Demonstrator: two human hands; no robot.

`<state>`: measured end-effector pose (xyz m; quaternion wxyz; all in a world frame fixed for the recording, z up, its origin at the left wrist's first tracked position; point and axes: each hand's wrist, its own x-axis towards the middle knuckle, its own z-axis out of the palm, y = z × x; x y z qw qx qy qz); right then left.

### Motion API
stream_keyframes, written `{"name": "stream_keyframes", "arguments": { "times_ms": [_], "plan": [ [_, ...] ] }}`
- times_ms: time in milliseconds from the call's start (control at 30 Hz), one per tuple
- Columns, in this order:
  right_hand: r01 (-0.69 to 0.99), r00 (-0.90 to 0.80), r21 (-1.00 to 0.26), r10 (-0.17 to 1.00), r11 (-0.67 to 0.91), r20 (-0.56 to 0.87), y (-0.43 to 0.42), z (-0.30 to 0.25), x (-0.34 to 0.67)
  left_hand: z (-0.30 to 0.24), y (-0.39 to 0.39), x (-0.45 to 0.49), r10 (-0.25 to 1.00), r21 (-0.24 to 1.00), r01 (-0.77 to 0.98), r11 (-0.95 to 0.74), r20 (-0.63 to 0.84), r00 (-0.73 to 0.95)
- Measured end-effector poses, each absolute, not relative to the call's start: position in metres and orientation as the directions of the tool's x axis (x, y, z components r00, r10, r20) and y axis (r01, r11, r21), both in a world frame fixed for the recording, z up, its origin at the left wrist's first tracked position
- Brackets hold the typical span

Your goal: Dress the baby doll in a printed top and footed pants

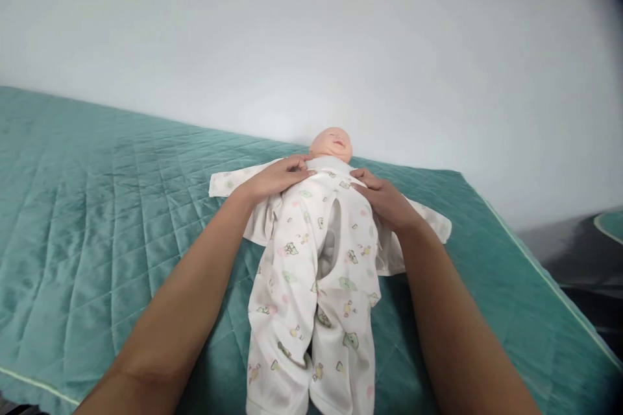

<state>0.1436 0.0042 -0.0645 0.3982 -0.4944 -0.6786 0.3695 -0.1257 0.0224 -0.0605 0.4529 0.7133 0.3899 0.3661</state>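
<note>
A baby doll (331,144) lies on its back, its head by the wall. White baby pants (292,259) with a small animal print cover its front up to the chest, and an open slit shows at the crotch. Beneath is a matching baby shirt (260,220), its sleeves spread to both sides. At the left of the waistband, my left hand (278,176) grips the pants' edge between thumb and fingers. My right hand (384,198) does the same on the opposite side. The fabric hides some fingertips.
A green quilted cover (121,220) lies under the doll, with a light piped edge running down the right. Behind it rises a white wall (243,45). Another green-covered surface (612,224) shows at the far right.
</note>
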Motion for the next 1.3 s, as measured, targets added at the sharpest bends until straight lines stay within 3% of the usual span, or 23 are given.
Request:
{"name": "stream_keyframes", "arguments": {
  "times_ms": [100, 200, 433, 600, 767, 967, 1133, 1300],
  "plan": [
    [0.363, -0.319, -0.906, 0.942, 0.218, 0.098, 0.004, -0.062, 0.146, -0.057, 0.03, -0.127, 0.867, 0.93, 0.217, -0.295, 0.166, 0.469],
    [0.344, -0.332, -0.914, 0.938, 0.218, 0.099, 0.004, -0.064, 0.148, -0.056, 0.032, -0.127, 0.856, 0.932, 0.2, -0.303, 0.174, 0.487],
    [0.346, -0.181, -0.857, 0.923, 0.383, 0.339, 0.006, -0.074, 0.136, -0.064, 0.033, -0.114, 0.9, 0.947, 0.098, -0.306, 0.255, 0.353],
    [0.454, -0.104, -0.837, 0.951, 0.306, 0.292, 0.011, -0.07, 0.13, -0.075, 0.042, -0.106, 0.928, 0.948, 0.083, -0.307, 0.279, 0.247],
    [0.657, 0.002, -0.724, 0.959, 0.212, 0.283, 0.029, -0.068, 0.128, -0.08, 0.049, -0.101, 0.944, 0.917, 0.228, -0.328, 0.309, 0.115],
    [0.74, 0.032, -0.65, 0.956, 0.173, 0.291, 0.049, -0.067, 0.125, -0.078, 0.057, -0.094, 0.945, 0.843, 0.455, -0.286, 0.328, -0.012],
    [0.709, 0.065, -0.689, 0.958, 0.151, 0.278, 0.055, -0.068, 0.124, -0.081, 0.063, -0.094, 0.948, 0.833, 0.483, -0.271, 0.317, -0.014],
    [0.494, 0.107, -0.839, 0.941, 0.23, 0.321, 0.042, -0.074, 0.121, -0.088, 0.064, -0.097, 0.924, 0.857, 0.357, -0.372, 0.377, 0.061]
  ]
}}
